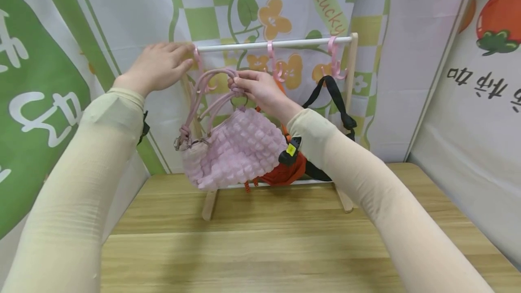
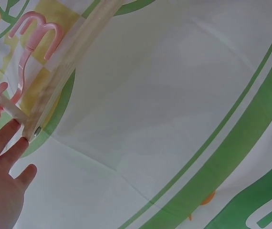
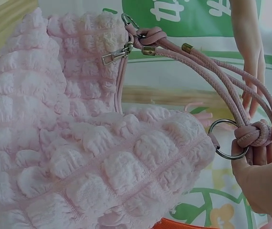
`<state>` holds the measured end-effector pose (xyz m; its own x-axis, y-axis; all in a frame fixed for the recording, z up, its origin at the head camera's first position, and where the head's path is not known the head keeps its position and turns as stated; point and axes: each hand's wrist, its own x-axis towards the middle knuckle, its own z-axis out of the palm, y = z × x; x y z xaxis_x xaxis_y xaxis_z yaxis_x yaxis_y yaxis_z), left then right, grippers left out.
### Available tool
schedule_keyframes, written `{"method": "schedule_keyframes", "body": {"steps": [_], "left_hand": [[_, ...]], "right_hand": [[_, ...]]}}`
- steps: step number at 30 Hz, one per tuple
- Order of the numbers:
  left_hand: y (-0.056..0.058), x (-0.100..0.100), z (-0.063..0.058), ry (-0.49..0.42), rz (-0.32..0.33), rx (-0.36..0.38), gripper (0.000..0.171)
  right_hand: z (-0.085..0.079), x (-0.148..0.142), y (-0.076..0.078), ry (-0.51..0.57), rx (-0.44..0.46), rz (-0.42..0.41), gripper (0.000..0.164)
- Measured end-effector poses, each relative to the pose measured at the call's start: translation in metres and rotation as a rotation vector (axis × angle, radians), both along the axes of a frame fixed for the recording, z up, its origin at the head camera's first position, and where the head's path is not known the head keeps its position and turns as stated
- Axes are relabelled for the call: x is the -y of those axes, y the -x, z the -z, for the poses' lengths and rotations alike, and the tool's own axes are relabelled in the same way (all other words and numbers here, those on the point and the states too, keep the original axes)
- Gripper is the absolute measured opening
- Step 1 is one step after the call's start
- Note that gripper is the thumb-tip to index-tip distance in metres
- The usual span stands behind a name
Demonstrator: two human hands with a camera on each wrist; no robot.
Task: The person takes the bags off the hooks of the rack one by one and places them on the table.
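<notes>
A puffy pink handbag [image 1: 240, 148] hangs from my right hand [image 1: 264, 92], its quilted body tilted, in front of a small rack. The right wrist view shows my fingers and thumb pinching the knotted cord strap [image 3: 253, 135] beside a metal ring [image 3: 217, 151]. A zipper pull [image 3: 114, 57] dangles at the bag's other end. My left hand [image 1: 163, 67] lies with fingers extended at the top left corner of the rack, by the end of its white rail [image 1: 244, 46]. Close to those fingertips, a pink hook [image 2: 24, 71] sits on the rail.
Two more pink hooks, a middle hook [image 1: 272, 58] and a right hook [image 1: 333, 58], hang on the rail. Behind the handbag, an orange bag [image 1: 285, 173] with a black strap [image 1: 335, 98] is on the rack. The rack's wooden feet [image 1: 209, 205] stand on a wooden table [image 1: 260, 248].
</notes>
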<state>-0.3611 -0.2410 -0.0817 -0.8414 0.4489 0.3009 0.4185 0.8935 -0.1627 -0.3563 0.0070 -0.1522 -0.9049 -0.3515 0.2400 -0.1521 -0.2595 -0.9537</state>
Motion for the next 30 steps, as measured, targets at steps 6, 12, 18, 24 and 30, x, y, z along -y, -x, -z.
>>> {"method": "schedule_keyframes", "body": {"steps": [6, 12, 18, 24, 30], "left_hand": [[0.002, 0.000, 0.001, 0.004, 0.004, -0.012, 0.058], [0.001, 0.000, 0.000, 0.014, -0.002, -0.019, 0.058], [-0.002, 0.000, 0.001, 0.033, -0.013, -0.036, 0.059], [-0.008, 0.001, 0.001, 0.035, -0.018, -0.050, 0.060], [-0.013, 0.001, 0.006, 0.038, 0.008, -0.094, 0.058]], "right_hand": [[0.003, -0.002, -0.005, -0.018, -0.010, -0.009, 0.034], [0.007, -0.004, -0.010, -0.033, -0.021, -0.010, 0.034], [0.011, -0.006, -0.014, -0.010, -0.018, -0.024, 0.034], [0.013, -0.009, -0.015, 0.004, 0.001, -0.030, 0.035], [0.015, -0.013, -0.019, 0.010, 0.011, -0.026, 0.037]]}}
